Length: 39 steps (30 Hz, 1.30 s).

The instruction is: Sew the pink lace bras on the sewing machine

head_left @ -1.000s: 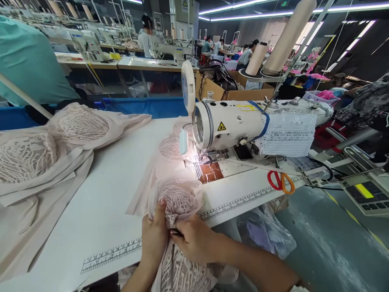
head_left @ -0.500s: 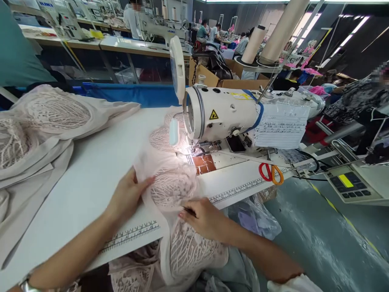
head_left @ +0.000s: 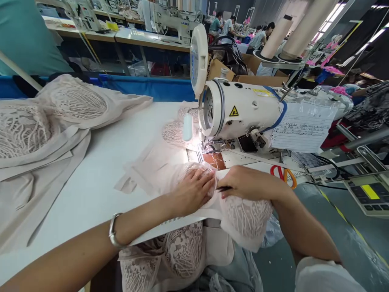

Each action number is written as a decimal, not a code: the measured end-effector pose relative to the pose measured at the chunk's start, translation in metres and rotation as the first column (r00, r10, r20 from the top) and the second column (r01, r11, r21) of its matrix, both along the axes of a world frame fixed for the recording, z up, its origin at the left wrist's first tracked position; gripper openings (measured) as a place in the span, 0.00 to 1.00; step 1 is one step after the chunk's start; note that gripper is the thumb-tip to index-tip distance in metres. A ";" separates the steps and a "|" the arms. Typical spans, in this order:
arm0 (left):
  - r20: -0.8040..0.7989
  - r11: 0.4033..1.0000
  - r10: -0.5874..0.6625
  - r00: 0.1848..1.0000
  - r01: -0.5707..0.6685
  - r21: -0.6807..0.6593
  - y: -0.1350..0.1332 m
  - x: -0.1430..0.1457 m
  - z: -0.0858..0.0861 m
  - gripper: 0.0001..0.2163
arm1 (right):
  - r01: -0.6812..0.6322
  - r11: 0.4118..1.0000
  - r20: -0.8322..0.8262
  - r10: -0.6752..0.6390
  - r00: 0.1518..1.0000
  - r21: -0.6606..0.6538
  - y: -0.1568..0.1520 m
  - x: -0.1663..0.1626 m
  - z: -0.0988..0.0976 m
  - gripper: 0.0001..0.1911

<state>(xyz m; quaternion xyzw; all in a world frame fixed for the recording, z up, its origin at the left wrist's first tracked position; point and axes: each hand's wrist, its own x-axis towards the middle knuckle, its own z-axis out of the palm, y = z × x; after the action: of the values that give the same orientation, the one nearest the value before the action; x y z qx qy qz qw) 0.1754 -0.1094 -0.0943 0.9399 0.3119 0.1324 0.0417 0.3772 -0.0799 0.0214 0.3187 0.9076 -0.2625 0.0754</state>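
Note:
A pale pink lace bra (head_left: pixel 246 217) lies at the front edge of the white table, one cup hanging over it. Across the cup beside the needle area, my left hand (head_left: pixel 194 190) rests with its fingers stretched out. My right hand (head_left: pixel 246 182) is closed at the middle of the bra, and a small dark pointed tool (head_left: pixel 224 189) sticks out of its fingers; its kind is unclear. Just beyond is the white sewing machine (head_left: pixel 243 105), its lamp lighting the needle area. More lace cups (head_left: pixel 173 134) lie left of the needle.
Another lace bra (head_left: pixel 75 101) is spread on the table (head_left: pixel 103 162) at left. Red and orange scissors (head_left: pixel 284 174) lie right of the machine. More lace pieces (head_left: pixel 185 247) hang below the table edge. A control panel (head_left: pixel 370 192) stands at right. Other people sit further back.
My left hand has moved right and now lies flat on the cup. My right hand has moved right and up with the dark tool, and the bra has shifted right. The view has turned slightly left.

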 end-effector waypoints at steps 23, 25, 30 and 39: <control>0.014 0.959 0.225 0.974 -0.224 0.174 0.030 -0.004 0.000 0.21 | 0.743 0.665 -0.364 -0.675 0.642 0.077 0.042 -0.023 -0.098 0.12; 0.019 0.967 0.217 0.976 -0.217 0.131 0.028 -0.003 0.001 0.20 | 0.742 0.668 -0.303 -0.696 0.651 0.060 0.042 -0.024 -0.095 0.11; 0.062 0.972 0.229 0.972 -0.231 0.036 0.032 -0.005 -0.003 0.28 | 0.723 0.682 -0.358 -0.650 0.670 0.114 0.041 -0.026 -0.092 0.10; -0.027 0.976 0.189 0.982 -0.185 0.117 0.034 -0.004 -0.005 0.29 | 0.702 0.667 -0.415 -0.582 0.699 0.248 0.037 -0.027 -0.111 0.06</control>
<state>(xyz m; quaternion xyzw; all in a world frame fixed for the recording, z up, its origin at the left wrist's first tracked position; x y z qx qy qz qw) 0.1714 -0.0754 -0.0998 0.9096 0.3915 0.1355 -0.0306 0.3503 -0.0424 -0.0900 0.5856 0.7669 -0.1320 -0.2269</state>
